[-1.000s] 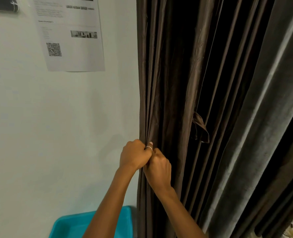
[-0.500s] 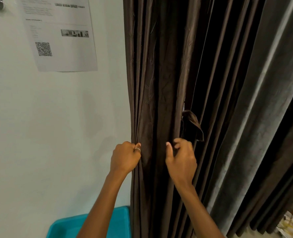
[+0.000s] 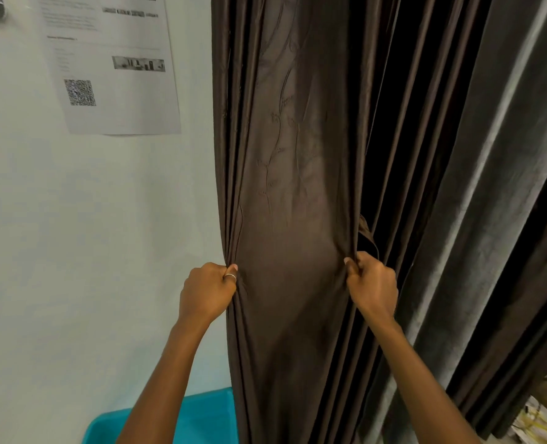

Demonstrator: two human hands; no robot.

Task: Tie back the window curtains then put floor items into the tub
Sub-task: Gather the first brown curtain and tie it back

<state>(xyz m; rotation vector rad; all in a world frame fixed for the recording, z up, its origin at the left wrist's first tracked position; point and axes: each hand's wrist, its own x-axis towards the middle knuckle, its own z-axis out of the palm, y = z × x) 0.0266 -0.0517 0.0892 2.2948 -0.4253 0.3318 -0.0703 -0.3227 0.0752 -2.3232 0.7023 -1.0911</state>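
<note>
Brown curtain point(image 3: 291, 203) panel stretched between left hand point(image 3: 206, 293) and right hand point(image 3: 373, 285), fingers point(image 3: 350, 267) of both clenched on folds; teal tub point(image 3: 201, 415) at 7 o'clock.

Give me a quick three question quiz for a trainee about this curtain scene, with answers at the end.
1. True or false: both hands grip the brown curtain.
2. Which hand wears a ring?
3. What stands low beside the curtain: A) blue tub, B) red bucket, C) chair?

Key:
1. True; the left hand and right hand each pinch a fold, spread apart.
2. The left.
3. A, the blue tub.
</note>
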